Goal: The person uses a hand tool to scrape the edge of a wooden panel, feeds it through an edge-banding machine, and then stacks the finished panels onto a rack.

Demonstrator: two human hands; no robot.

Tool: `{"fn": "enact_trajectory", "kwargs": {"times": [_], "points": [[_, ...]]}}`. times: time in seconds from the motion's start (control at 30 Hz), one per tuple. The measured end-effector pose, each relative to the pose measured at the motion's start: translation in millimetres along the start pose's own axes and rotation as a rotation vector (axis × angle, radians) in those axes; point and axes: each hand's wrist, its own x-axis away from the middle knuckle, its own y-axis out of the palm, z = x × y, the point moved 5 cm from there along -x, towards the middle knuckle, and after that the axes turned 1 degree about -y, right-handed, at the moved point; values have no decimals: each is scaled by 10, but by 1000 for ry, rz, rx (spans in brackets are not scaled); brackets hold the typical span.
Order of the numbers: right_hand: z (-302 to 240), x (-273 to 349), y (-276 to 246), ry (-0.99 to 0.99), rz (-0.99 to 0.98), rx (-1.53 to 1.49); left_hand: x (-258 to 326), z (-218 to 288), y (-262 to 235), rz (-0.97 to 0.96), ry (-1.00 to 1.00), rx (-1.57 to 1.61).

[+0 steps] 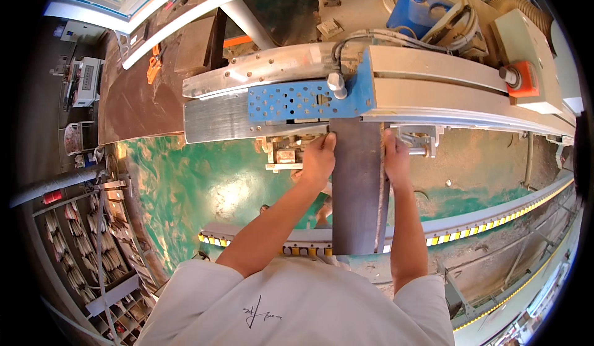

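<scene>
Here both the left hand (pixel 318 158) and right hand (pixel 395 158) clasp a dark panel (pixel 356 185) butting the blue perforated plate (pixel 291 100).

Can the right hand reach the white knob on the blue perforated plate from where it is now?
Probably yes. The right hand grips the dark board just below the machine, and the white knob stands a little above, to its left, with nothing between. It would have to let go first.
</scene>
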Motion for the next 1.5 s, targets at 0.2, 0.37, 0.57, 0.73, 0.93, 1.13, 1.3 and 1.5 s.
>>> {"fn": "enact_trajectory", "kwargs": {"times": [0.2, 0.37, 0.57, 0.73, 0.93, 1.13, 1.3, 1.5], "points": [[4, -98, -493, -39, 66, 87, 46, 71, 506, 29, 54, -153], [151, -284, -1246, -54, 91, 366, 25, 212, 1196, 63, 138, -199], [769, 3599, -1569, -38, 962, 42, 525, 488, 1167, -46, 509, -124], [1884, 8415, 851, 852, 1749, -356, 2086, -1097, 1020, -734, 389, -118], [200, 12729, 4911, 1779, 2455, 140, 6047, -4191, -1705, -2122, -13, -846], [-323, 14774, 7936, 2386, 2040, -277, 7919, -5375, -4371, -2716, 67, -1094], [-289, 15965, 9758, 2461, 2392, -564, 9046, -6520, -5815, -2628, 740, -1206], [80, 16232, 10177, 2315, 2593, -631, 9869, -7281, -6715, -1995, 1372, -1538]]}}
